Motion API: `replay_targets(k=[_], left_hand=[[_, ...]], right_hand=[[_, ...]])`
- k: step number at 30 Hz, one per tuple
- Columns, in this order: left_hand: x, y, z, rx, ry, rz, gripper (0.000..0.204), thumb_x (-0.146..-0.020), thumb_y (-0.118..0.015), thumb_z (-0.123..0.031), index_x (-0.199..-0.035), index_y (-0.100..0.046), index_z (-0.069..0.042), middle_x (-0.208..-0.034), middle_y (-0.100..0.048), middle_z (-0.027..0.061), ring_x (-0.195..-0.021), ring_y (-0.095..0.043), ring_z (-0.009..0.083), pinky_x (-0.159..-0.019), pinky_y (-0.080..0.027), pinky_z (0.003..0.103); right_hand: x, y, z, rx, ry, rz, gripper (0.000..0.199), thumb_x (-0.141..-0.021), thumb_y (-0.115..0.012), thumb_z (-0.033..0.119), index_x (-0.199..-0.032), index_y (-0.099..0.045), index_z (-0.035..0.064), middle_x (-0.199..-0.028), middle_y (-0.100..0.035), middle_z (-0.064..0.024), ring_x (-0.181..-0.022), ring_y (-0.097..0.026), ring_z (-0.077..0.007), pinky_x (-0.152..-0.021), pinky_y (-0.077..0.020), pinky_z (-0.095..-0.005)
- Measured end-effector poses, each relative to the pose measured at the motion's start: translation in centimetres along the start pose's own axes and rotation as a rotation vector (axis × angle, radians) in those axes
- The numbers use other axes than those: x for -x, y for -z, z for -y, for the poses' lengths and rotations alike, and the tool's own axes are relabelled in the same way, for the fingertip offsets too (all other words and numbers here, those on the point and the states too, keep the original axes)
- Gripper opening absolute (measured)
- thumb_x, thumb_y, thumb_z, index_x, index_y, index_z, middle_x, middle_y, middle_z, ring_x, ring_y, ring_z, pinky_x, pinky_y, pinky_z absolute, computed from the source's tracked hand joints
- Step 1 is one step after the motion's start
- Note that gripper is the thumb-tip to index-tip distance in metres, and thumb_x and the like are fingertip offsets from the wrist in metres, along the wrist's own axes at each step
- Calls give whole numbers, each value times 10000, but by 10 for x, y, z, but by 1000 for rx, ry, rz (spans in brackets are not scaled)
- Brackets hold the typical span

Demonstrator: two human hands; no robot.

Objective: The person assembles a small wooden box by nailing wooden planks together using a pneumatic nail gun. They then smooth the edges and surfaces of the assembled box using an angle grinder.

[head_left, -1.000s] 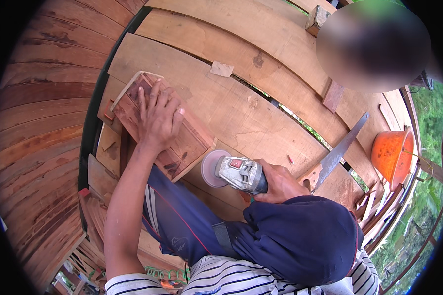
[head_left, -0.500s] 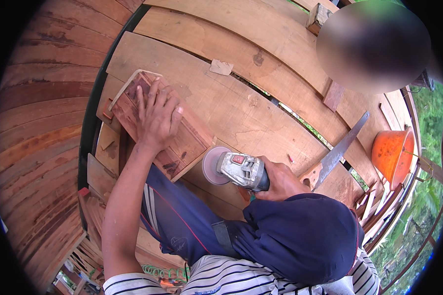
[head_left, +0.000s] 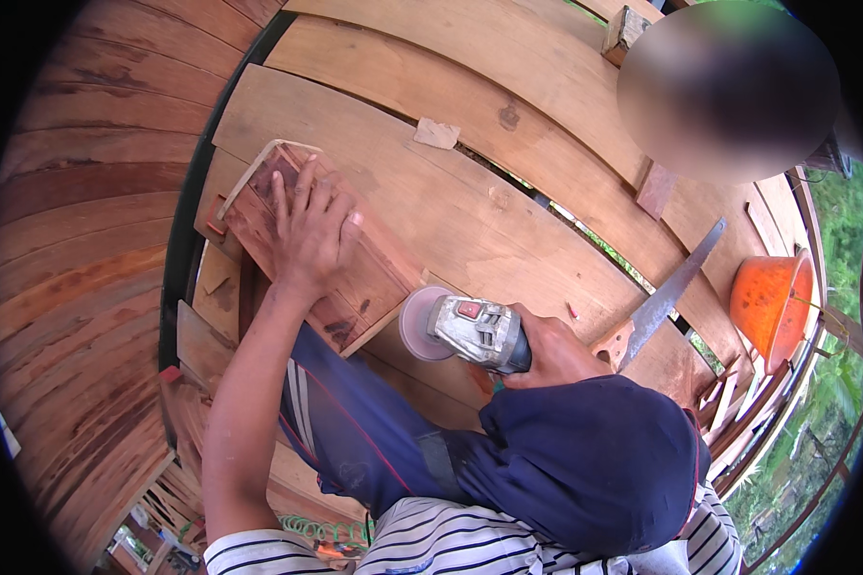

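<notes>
On a platform of wide timber planks (head_left: 508, 230), seen from above, the left hand (head_left: 309, 230) lies palm-down with its fingers (head_left: 302, 187) spread and released, pressing flat on the upper face of a reddish wooden block (head_left: 355, 278); nothing is gripped. This block sits at the left part of the planks, its long axis running from upper left to lower right, with a pale strip (head_left: 249, 172) along its far corner and its near end just beside the grinder's disc. The right hand (head_left: 551, 350) is clenched around the body of an angle grinder (head_left: 475, 331), fingers wrapped on the grey housing; the round sanding disc (head_left: 420, 324) faces left and stands at the lower right end of the block, whether touching or just apart cannot be told. A handsaw (head_left: 676, 287) lies on the planks to the right of the grinder, its blade pointing up and right, its wooden handle close to the right hand. An orange basin (head_left: 772, 302) rests at the right edge, well apart from both hands. A small paper scrap (head_left: 436, 132) lies on a plank beyond the block. Dark blue trousers (head_left: 355, 431) and a dark cap (head_left: 594, 460) fill the lower middle.
</notes>
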State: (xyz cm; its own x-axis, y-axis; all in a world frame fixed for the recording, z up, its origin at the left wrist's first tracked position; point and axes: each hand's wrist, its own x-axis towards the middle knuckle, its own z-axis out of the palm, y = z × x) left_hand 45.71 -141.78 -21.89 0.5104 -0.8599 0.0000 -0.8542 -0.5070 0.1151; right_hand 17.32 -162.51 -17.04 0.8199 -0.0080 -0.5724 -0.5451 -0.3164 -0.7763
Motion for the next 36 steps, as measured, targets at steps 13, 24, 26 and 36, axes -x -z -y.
replay_targets(k=[13,24,26,36], left_hand=[[-6,2,-4,30,-19,-5,406,-1036,-408,-366,-1088,-655,-48,-1413,-540,180,-1525,-275,402,-1238,-76,687],[-3,-1,-1,9,-14,-22,369,-1032,-431,-354,-1089,-663,-72,-1400,-550,144,-1524,-287,372,-1239,-100,682],[-5,-2,-2,19,-22,-35,373,-1034,-427,-355,-1091,-663,-72,-1398,-551,140,-1524,-289,367,-1240,-101,680],[-2,-3,-1,27,4,-34,343,-1039,-438,-331,-1117,-652,-74,-1430,-536,142,-1519,-301,360,-1251,-102,644]], right_hand=[[3,6,5,-12,-36,-18,569,-767,-796,207,-1243,-553,9,-981,-707,-299,-972,-698,-472,-834,-533,-496],[1,5,-12,15,-56,-137,637,-744,-815,211,-1251,-532,-51,-973,-697,-324,-973,-695,-490,-852,-539,-482],[4,8,-21,9,-79,-189,657,-764,-826,260,-1249,-528,-68,-982,-696,-327,-979,-693,-487,-855,-539,-481],[0,21,10,21,-22,-51,603,-766,-819,243,-1220,-538,-36,-975,-697,-309,-952,-683,-495,-828,-533,-492]])
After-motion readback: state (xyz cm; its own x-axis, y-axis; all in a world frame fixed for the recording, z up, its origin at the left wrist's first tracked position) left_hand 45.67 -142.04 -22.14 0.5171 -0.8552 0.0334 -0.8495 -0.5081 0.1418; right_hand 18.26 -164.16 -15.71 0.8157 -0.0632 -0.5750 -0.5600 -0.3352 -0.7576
